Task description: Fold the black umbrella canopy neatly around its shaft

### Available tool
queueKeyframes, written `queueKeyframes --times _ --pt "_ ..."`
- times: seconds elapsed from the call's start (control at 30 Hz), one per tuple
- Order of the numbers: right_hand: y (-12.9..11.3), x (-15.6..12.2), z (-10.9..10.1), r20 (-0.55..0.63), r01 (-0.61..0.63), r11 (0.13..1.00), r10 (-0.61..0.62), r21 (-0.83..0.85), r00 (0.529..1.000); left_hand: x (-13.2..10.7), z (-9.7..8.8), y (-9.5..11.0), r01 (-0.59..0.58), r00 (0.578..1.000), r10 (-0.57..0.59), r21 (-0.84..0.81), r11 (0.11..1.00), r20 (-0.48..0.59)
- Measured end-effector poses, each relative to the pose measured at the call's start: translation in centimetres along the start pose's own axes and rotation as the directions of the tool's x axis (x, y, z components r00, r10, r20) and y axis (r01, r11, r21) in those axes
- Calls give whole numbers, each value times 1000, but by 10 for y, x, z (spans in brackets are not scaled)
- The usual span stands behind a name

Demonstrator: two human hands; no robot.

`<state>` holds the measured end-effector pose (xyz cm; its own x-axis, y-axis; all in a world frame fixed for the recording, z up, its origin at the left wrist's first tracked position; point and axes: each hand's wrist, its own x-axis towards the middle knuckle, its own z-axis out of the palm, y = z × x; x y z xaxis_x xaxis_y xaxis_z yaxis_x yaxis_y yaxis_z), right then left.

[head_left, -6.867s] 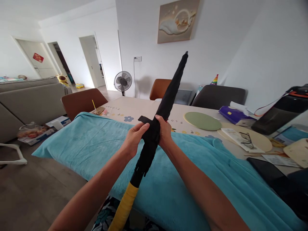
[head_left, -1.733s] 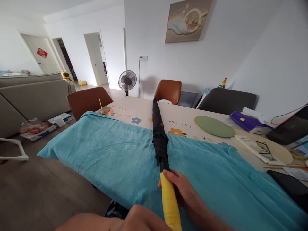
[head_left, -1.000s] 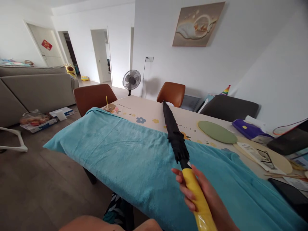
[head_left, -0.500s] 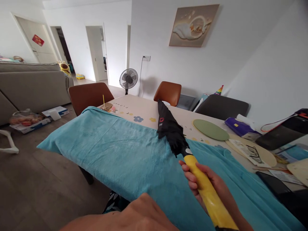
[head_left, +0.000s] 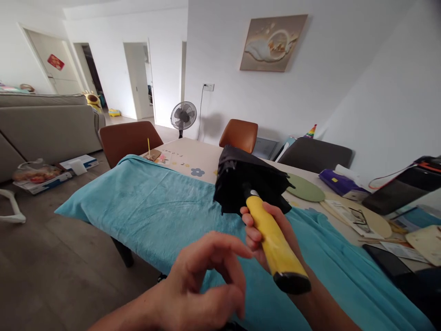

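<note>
My right hand (head_left: pixel 257 234) is wrapped round the yellow handle (head_left: pixel 272 241) of a black umbrella (head_left: pixel 250 181). The umbrella points away from me over the table, and its black canopy is partly spread above the teal blanket (head_left: pixel 158 216). My left hand (head_left: pixel 203 285) hovers low in front of me, just left of the handle, with the fingers loosely curled and nothing in them.
The teal blanket covers the near part of a long table (head_left: pixel 188 156). A green round mat (head_left: pixel 305 188), a purple box (head_left: pixel 336 179), papers with glasses (head_left: pixel 356 214) and dark bags (head_left: pixel 403 188) lie at the right. Brown chairs (head_left: pixel 129 140), a fan (head_left: pixel 183 116) and a grey sofa (head_left: pixel 44 124) stand beyond.
The umbrella went from lying furled on the table to raised in my right hand, its canopy spreading open. My left hand has come up into view beside the handle.
</note>
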<state>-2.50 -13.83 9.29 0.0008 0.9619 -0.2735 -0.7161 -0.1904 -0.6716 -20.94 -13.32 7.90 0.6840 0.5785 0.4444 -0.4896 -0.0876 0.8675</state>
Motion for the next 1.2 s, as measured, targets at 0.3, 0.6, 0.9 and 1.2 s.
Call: queueKeyframes --times 0.3,0.6,0.9,1.2 --pt "29 44 40 349 -100 995 95 -6 932 28 -27 0 408 869 -494 -598 690 24" --pt "35 50 26 343 -126 962 206 -242 916 38 -28 -15 275 855 -518 -851 447 4" --pt "10 7 -40 265 -47 767 278 -640 923 48 -110 39 771 636 -688 310 556 -350" --pt "7 -9 -89 158 -70 827 188 -558 969 81 -106 114 -63 979 -158 552 -832 -126"
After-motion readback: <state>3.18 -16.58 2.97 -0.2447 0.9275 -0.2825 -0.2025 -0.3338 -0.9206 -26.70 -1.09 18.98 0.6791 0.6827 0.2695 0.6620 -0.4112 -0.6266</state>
